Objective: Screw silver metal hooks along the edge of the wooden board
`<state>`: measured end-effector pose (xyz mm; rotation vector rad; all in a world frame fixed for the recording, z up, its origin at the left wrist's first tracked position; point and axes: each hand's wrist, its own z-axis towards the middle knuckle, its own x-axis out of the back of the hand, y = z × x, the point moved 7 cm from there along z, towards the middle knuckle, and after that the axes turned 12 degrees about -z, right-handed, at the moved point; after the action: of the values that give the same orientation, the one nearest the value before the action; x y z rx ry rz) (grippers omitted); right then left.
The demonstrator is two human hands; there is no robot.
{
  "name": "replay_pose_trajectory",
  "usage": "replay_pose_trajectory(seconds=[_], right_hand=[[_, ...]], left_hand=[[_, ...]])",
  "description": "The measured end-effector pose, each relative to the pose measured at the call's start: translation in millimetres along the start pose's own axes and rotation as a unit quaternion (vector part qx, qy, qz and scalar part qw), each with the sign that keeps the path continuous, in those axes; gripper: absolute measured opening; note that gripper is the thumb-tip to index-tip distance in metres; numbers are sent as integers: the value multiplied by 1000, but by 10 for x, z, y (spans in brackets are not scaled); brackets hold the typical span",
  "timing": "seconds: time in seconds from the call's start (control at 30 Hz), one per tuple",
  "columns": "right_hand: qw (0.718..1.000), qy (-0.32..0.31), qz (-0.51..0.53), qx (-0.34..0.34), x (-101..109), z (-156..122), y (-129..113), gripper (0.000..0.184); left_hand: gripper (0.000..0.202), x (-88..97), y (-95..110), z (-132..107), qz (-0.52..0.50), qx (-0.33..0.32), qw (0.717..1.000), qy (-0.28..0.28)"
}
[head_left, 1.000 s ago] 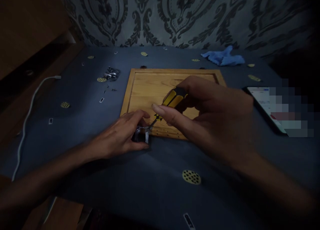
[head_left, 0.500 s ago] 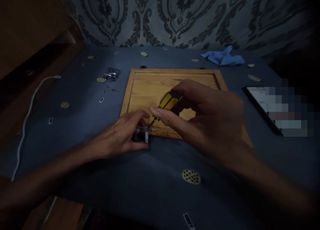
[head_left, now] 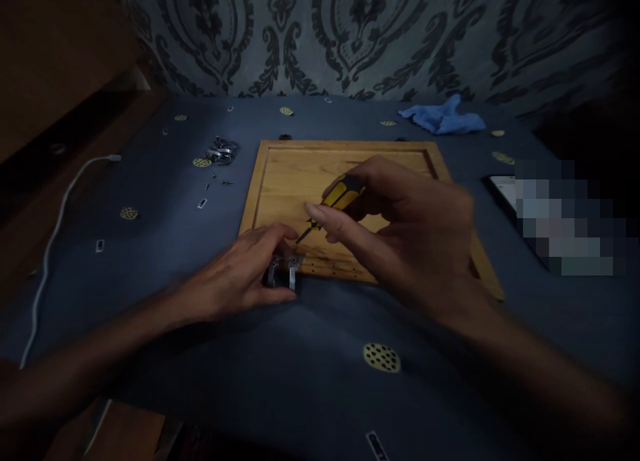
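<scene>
Where a shiny metal bracket [head_left: 293,278] meets the grained wooden board [head_left: 295,181], the half-curled left hand [head_left: 243,267] holds it; the curled right hand [head_left: 417,237] grips a slanted yellow-black screwdriver [head_left: 343,194].

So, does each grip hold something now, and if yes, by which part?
The right grip holds the screwdriver by its handle. The left grip curves around the metal fitting; whether it clamps it cannot be told.

Left forearm [head_left: 135,341]: is being angled up from the lower left
Left hand [head_left: 245,267]: is being held low, thumb and forefinger bowed apart in a clasp
Right forearm [head_left: 540,364]: is being slanted inward
Right hand [head_left: 415,241]: is being poised higher, curled in a pinch
</scene>
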<state>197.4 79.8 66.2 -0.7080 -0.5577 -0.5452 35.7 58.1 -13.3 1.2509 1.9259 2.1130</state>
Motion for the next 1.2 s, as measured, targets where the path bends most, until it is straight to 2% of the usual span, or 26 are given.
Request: replay_pose_trajectory(seconds=[0.13, 0.37, 0.53, 0.93, 1.03, 1.13, 1.2], right_hand=[[999, 8, 7, -41, 56, 1, -5, 28], [1000, -3, 9, 2, 24, 6, -57, 36], [1000, -3, 9, -16, 21, -1, -30, 37], [1000, -10, -18, 23, 8, -9, -83, 31], [999, -33, -6, 33, 5, 3, -96, 30], [996, -77, 34, 25, -11, 29, -87, 19], [992, -107, 70, 12, -17, 51, -73, 18]], left_hand=[[56, -9, -7, 1, -6, -7, 1000, -1], [43, 12, 11, 8, -7, 15, 1000, -5], [44, 9, 25, 12, -7, 15, 1000, -8], [45, 7, 20, 20, -2, 10, 1000, -2], [44, 8, 26, 19, -7, 7, 1000, 1], [44, 11, 28, 15, 0, -1, 1000, 5], [46, 11, 21, 11, 5, -3, 1000, 6]])
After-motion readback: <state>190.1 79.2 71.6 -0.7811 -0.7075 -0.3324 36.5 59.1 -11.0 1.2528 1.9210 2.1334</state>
